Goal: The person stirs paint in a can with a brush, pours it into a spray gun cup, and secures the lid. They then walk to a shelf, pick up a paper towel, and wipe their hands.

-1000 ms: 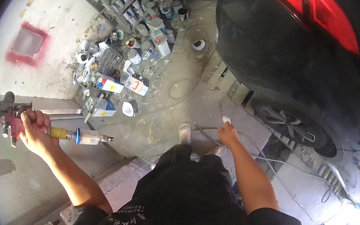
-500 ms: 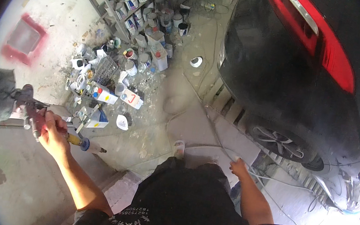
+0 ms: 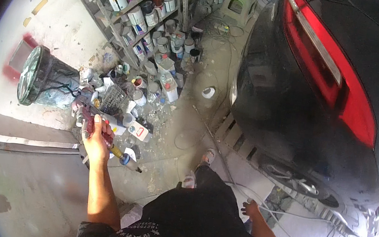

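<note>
My left hand (image 3: 98,141) is wrapped round the handle of a red spray gun (image 3: 85,113), held out to the left above the floor clutter. A large cup (image 3: 55,81) with a dark, glossy end is attached to the gun and lies tilted on its side. From the handle's lower end sticks a yellow and blue fitting (image 3: 125,158) with a metal tip. Low on the right, my right hand (image 3: 250,208) has its fingers apart beside a pale hose (image 3: 293,214) that runs across the floor. No grip on the hose shows.
A black car (image 3: 318,108) with a red tail light fills the right side. Shelves of paint cans (image 3: 138,17) stand at the back left, with cans and bottles (image 3: 138,130) strewn below. A green stool (image 3: 239,3) stands at the back. Hoses cross the floor around my feet.
My left hand has carried the spray gun to the right, bringing its cup fully into view. My right hand has dropped lower, its fingers loosened from the hose. One foot has stepped forward.
</note>
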The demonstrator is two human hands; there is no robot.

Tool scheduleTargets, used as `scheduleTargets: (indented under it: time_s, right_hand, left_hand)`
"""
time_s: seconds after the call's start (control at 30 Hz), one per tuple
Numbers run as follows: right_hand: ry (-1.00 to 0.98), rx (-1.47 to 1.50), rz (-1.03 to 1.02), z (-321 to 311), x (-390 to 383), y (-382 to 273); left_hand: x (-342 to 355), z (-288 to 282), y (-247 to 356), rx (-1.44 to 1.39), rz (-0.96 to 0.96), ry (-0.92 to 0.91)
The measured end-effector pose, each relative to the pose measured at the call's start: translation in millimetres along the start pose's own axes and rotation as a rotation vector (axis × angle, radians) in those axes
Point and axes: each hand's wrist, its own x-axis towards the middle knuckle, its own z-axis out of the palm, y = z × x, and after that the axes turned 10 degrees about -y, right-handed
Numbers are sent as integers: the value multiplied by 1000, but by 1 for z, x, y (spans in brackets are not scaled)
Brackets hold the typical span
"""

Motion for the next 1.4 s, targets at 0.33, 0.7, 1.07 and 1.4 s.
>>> scheduleTargets:
  time_s: [0.33,0.7,1.07,1.4]
  right_hand:
    - [74,-833,-662,73,26,-299]
    - [-562,0,-754,215,-35,-635]
    - [-1084,651,-652,245,-12,-829]
    - [-547,438,-460,220,101,-920]
  left_hand:
    - [93,81,11,16,17,11]
    - [239,120,6,188,57,-50]
    - [438,171,-2,185,72,-201]
    - [542,254,-13,157,14,-298]
